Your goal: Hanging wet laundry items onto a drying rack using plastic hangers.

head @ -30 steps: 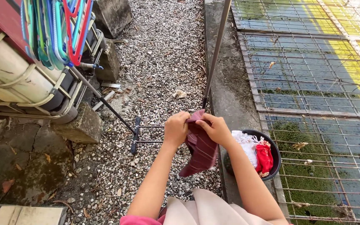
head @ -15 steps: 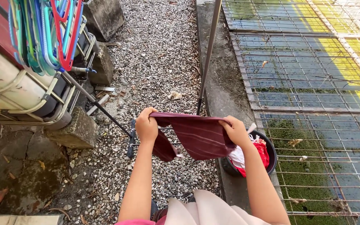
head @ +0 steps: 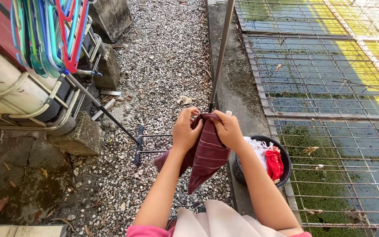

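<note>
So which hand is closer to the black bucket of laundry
Right. The right hand grips the maroon cloth just up and left of the black bucket, its forearm passing beside the rim. The left hand holds the cloth farther left.

Gravel ground (head: 167,57) strewn with dry leaves, bearing concrete blocks (head: 82,136), a metal pole (head: 220,57) and a rack's black foot (head: 137,145); alongside, a concrete strip (head: 237,96) carrying a black laundry basin (head: 281,153).

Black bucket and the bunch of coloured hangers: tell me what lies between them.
In the head view, between the black bucket and the coloured hangers are both hands, left and right, gripping a maroon striped cloth, over grey gravel, with a metal pole.
</note>
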